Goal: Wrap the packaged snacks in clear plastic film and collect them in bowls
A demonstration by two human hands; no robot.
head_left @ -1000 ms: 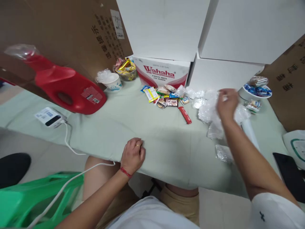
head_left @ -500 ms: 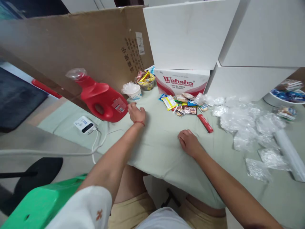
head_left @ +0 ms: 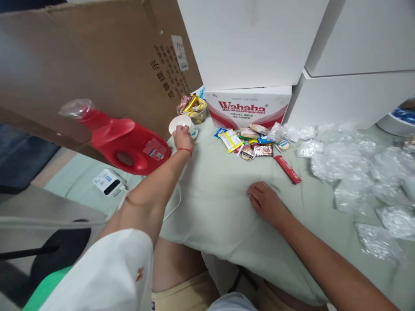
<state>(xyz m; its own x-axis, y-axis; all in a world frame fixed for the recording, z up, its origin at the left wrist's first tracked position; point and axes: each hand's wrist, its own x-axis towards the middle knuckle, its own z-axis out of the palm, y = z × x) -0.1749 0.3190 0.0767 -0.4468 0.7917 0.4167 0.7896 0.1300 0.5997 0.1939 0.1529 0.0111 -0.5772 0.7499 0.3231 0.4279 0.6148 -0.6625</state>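
The left hand (head_left: 183,139) is at a paper cup's (head_left: 174,124) rim, whether pinching it I cannot tell; just behind sits a clear bowl (head_left: 200,117) of wrapped sweets (head_left: 193,104). The right hand (head_left: 264,199) lies curled on the table (head_left: 217,198); a white tub (head_left: 394,126) holds blue packets (head_left: 407,113)

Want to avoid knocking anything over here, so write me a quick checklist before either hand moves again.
1. Left hand at the cup: ok, fingers at its mouth.
2. Firm grip on the cup: cannot tell, the hand hides the fingertips.
3. Free space around the cup: not ok, the snack bowl stands close behind.
4. Right hand away from the red packet: ok, resting on the cloth.
5. Cord free of the left arm: cannot tell, partly hidden.
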